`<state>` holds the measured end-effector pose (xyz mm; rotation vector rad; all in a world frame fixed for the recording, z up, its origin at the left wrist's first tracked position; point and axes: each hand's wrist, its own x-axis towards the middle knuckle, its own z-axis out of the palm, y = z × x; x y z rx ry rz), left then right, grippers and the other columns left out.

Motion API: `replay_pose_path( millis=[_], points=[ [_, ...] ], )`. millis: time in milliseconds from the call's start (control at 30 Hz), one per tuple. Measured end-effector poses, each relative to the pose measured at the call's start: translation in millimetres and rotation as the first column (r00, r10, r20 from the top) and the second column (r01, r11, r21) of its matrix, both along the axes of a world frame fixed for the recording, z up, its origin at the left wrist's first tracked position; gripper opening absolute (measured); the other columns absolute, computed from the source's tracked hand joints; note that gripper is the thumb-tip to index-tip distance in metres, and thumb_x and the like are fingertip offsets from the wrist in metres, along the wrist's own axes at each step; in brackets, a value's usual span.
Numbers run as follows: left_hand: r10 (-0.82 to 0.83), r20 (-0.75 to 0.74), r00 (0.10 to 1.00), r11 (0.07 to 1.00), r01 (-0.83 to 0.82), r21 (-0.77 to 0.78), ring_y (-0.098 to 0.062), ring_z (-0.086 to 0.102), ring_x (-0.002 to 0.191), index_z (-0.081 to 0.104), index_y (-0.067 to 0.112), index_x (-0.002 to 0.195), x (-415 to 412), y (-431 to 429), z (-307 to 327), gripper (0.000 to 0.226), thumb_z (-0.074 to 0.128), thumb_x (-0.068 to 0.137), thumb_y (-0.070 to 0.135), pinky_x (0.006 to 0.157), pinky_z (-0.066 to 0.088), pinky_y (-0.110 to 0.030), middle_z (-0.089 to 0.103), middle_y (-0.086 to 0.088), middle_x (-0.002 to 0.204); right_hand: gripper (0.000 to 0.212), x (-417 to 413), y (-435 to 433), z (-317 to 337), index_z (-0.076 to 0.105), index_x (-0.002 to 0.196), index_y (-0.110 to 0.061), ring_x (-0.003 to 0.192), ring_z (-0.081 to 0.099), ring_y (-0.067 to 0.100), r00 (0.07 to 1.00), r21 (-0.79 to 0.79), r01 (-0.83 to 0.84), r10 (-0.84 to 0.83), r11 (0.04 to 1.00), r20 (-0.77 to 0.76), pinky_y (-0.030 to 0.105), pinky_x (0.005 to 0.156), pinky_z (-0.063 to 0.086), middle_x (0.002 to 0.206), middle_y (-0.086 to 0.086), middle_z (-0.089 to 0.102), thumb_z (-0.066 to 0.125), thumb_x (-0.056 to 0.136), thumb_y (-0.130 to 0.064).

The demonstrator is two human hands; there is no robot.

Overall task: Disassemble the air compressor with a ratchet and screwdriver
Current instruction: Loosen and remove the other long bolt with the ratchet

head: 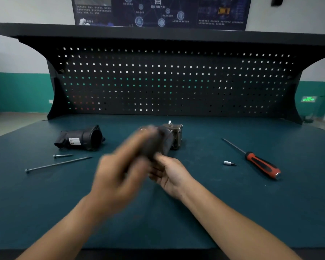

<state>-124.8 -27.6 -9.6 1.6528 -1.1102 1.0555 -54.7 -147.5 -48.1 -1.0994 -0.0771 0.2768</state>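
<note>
The compressor's motor section (172,136), a dark cylinder with a brownish metal end block, is lifted above the middle of the bench. My right hand (170,174) holds the cylinder from below, palm up. My left hand (124,166) is blurred by motion and lies over the near end of the cylinder; its grip cannot be made out. The removed black plastic housing (81,138) lies on its side at the left. A red-and-black screwdriver (259,162) lies at the right, and a small socket bit (229,163) is beside it.
A long bolt (58,163) and a short bolt (62,155) lie on the green mat (233,203) in front of the housing. A black pegboard back panel (167,81) with a shelf above closes off the bench's far side.
</note>
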Motion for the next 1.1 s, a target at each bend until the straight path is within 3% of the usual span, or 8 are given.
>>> replay_pose_path(
  millis=[133,267,400,533,667,767,900,1100],
  points=[
    [-0.023,0.298,0.954,0.83,-0.148,0.538,-0.01,0.059,0.059,0.04,0.024,0.129,2,6,-16,0.034,0.029,0.101,0.038,0.049,0.047,-0.019,0.065,0.006,0.077,0.019,1,0,-1,0.063,0.075,-0.012,0.051,0.062,0.009,0.999,-0.02,-0.006,0.005,1.0,-0.046,0.018,0.05,0.046,0.061,0.0,0.068,0.057,0.089,-0.025],
    [0.033,-0.071,0.997,0.99,-0.042,-0.133,0.011,0.057,0.059,0.047,0.019,0.126,-5,-1,-10,0.039,0.035,0.096,0.042,0.053,0.044,-0.005,0.063,0.028,0.079,0.023,2,-3,2,0.062,0.082,-0.012,0.057,0.066,0.009,0.997,0.132,-0.056,0.062,0.99,-0.043,0.021,0.056,0.05,0.067,0.0,0.071,0.043,0.095,-0.016],
    [-0.2,-0.276,0.94,0.836,0.016,-0.549,0.0,0.033,0.034,0.051,0.014,0.12,4,-4,7,0.038,0.038,0.091,0.036,0.037,0.03,-0.01,0.041,0.016,0.044,0.024,2,-1,2,0.063,0.077,-0.009,0.053,0.065,0.008,1.0,0.072,-0.016,0.014,0.997,0.018,0.016,0.05,0.051,0.065,0.0,0.071,0.047,0.094,-0.011],
    [0.008,-0.001,1.0,0.986,-0.008,0.166,0.011,0.059,0.083,0.046,0.024,0.127,-8,-8,5,0.04,0.031,0.097,0.046,0.071,0.044,-0.003,0.064,0.012,0.097,0.013,4,-2,0,0.062,0.084,-0.007,0.068,0.065,0.013,0.998,0.028,0.019,-0.021,0.999,0.053,0.027,0.072,0.055,0.076,0.005,0.069,0.056,0.09,-0.018],
    [0.004,0.288,0.958,0.765,-0.188,0.616,-0.011,0.061,0.066,0.04,0.019,0.127,-7,-7,-7,0.035,0.028,0.1,0.039,0.05,0.049,-0.02,0.067,0.004,0.085,0.017,4,-2,-3,0.064,0.072,-0.011,0.045,0.058,0.005,0.998,-0.009,0.064,-0.065,0.998,-0.015,0.016,0.047,0.048,0.058,-0.001,0.067,0.064,0.085,-0.022],
    [0.049,0.12,0.992,0.939,-0.086,0.334,0.012,0.055,0.088,0.045,0.023,0.126,-6,-4,-6,0.038,0.029,0.099,0.044,0.072,0.038,0.001,0.056,0.011,0.114,0.019,5,1,-1,0.064,0.076,-0.011,0.058,0.061,0.012,0.999,0.108,-0.008,0.013,0.994,-0.043,0.024,0.058,0.05,0.068,0.003,0.067,0.055,0.09,-0.022],
    [-0.156,-0.266,0.951,0.888,0.017,-0.459,0.003,0.039,0.037,0.051,0.025,0.116,4,0,11,0.028,0.039,0.094,0.037,0.039,0.034,-0.009,0.046,0.01,0.047,0.025,5,-3,0,0.064,0.083,-0.007,0.058,0.067,0.011,0.997,0.167,-0.069,0.071,0.984,-0.005,0.02,0.056,0.053,0.071,0.002,0.072,0.043,0.095,-0.01],
    [-0.025,-0.085,0.996,0.988,0.011,-0.152,0.014,0.051,0.057,0.046,0.038,0.128,1,1,5,0.034,0.039,0.095,0.045,0.055,0.041,-0.003,0.065,0.007,0.079,0.021,2,-4,2,0.061,0.074,-0.007,0.047,0.061,0.006,1.0,0.092,0.021,-0.02,0.996,-0.008,0.015,0.048,0.051,0.055,-0.001,0.066,0.052,0.092,-0.01]
  ],
)
